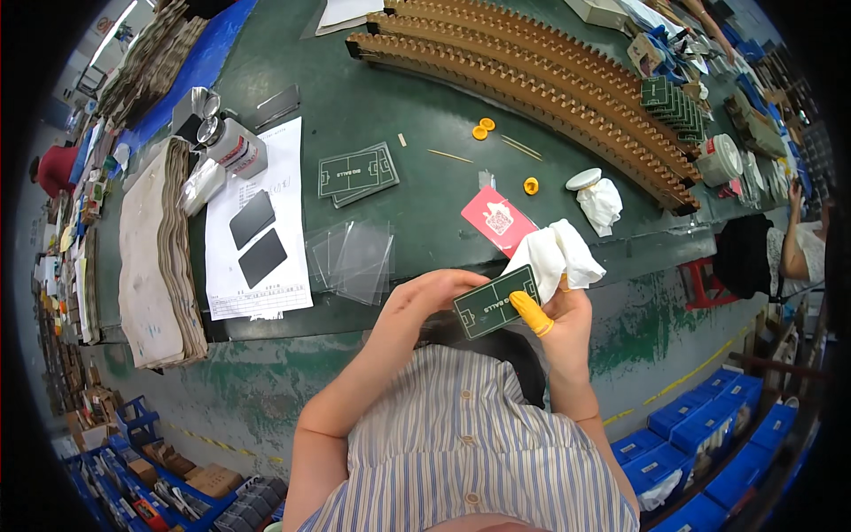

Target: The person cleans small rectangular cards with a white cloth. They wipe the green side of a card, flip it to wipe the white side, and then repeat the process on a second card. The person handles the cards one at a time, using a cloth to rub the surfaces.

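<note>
A dark green card (486, 310) with white pitch markings is held tilted between my hands, just off the table's near edge. My left hand (421, 297) grips its upper left side, the fingers partly hidden behind it. My right hand (570, 328) clasps the right end, its thumb in a yellow finger cot (530, 313) lying across the card face. A white cloth (557, 253) bunches out above the right hand's fingers, caught in the same grasp. Just beyond lies a red card (495, 218), partly covered by the cloth. Similar green cards (350, 176) are stacked farther left.
Clear plastic sleeves (350, 262) and two black cards (263, 258) on a paper sheet (288, 191) lie left. Loose yellow finger cots (531, 186), thin sticks (521, 148) and a cloth bundle (600, 206) lie ahead. Long notched racks (532, 84) span the back; a metal dispenser (238, 146) stands left.
</note>
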Demonstrator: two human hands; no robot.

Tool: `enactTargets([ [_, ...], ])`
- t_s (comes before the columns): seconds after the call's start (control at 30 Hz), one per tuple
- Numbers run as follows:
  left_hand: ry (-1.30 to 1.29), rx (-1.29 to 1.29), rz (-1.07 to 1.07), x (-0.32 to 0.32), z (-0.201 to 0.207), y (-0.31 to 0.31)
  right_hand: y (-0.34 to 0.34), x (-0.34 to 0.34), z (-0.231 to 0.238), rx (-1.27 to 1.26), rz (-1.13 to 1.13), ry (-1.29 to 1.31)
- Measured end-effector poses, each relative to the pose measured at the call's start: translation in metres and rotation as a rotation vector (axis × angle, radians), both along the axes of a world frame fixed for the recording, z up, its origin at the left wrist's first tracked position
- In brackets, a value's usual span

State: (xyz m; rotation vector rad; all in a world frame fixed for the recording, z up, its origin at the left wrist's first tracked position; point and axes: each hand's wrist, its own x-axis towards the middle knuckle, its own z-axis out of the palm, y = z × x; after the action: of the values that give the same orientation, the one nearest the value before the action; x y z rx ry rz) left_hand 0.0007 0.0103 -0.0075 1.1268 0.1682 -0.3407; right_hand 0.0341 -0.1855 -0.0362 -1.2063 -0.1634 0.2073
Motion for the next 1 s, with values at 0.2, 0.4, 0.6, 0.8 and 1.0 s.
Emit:
enactTargets([
  [0.2,0.002,-0.377,-0.001,0.002,0.001,0.002,-0.007,0.001,0.008,-0.013,-0.035,0.023],
  [0.4,-0.059,-0.399,0.002,0.0,-0.002,0.006,-0.011,0.001,0.006,-0.017,-0.086,0.065],
  [0.6,-0.165,0.03,0.274,-0.009,0.015,0.03,-0.017,0.0,-0.004,-0.041,-0.113,0.043],
  [0.8,-0.506,0.561,0.699,0.002,0.018,0.091,-0.018,0.001,-0.009,-0.068,-0.148,0.032],
  [1.0,-0.635,1.825,0.829,0.042,0.038,0.195,-0.021,-0.002,-0.015,-0.081,-0.147,0.018],
])
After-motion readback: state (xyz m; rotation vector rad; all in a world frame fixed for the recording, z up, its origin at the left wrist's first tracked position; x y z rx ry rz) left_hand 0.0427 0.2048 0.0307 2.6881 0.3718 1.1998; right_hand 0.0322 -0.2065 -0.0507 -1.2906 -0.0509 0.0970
